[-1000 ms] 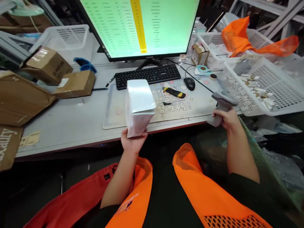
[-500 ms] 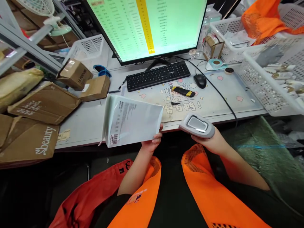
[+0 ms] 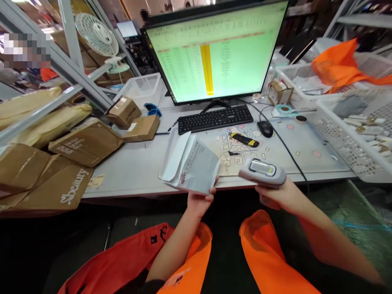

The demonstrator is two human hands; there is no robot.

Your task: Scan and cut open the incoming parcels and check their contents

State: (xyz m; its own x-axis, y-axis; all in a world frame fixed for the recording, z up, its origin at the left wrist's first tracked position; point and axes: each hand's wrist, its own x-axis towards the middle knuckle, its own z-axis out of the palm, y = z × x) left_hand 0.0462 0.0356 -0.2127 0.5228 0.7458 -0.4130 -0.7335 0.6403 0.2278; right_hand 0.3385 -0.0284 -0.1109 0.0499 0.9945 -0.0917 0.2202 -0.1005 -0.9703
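The desk point(image 3: 122, 171) bears a monitor point(image 3: 214, 61) showing a table with one yellow column, and before it a black keyboard point(image 3: 216, 119) at the rear of a printed desk mat point(image 3: 309, 143). A white box point(image 3: 200, 165) is held over the mat's front left part; the left hand point(image 3: 199, 202) grips its lower right corner, fingers closed on the edge. The handheld scanner point(image 3: 263, 172) is in the right hand point(image 3: 277, 196), fingers wrapped about the handle, its head turned towards the box but well apart from it. In the inspector's judgement, good practice is to hold the printed panel steady, fingers clear of the code, with the scanner's nose squared to it and glare tilted away. The box appears pale and smooth, tilted, with small grey print too blurred to read. A plain panel runs along its left; whether side wall or flap cannot be told. Near the lower left corner sits a small dark reddish barcode point(image 3: 183, 177), apparently uncovered.
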